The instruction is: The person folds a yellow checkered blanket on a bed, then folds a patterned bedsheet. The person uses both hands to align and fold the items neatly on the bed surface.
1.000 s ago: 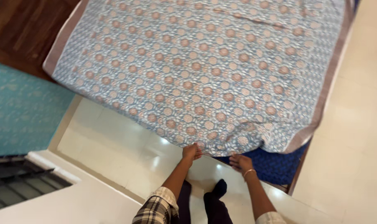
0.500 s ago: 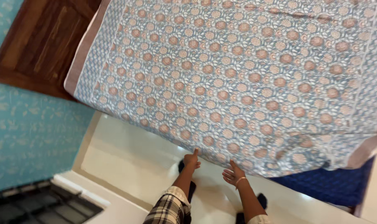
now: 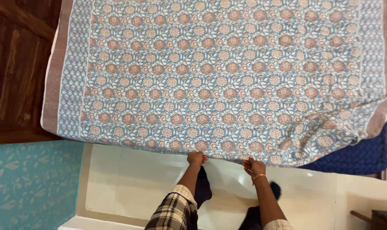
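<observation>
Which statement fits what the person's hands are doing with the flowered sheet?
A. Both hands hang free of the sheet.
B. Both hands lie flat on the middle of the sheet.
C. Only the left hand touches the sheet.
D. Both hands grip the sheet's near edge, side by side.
D: the left hand and the right hand both close on the near hem of the flowered sheet, a short way apart.

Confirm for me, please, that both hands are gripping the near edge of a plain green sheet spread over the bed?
Not quite: the sheet is not plain green. It is blue with a repeating orange and white flower print and a brownish border, as the head view shows. The rest holds: the left hand and right hand both grip its near edge.
</observation>
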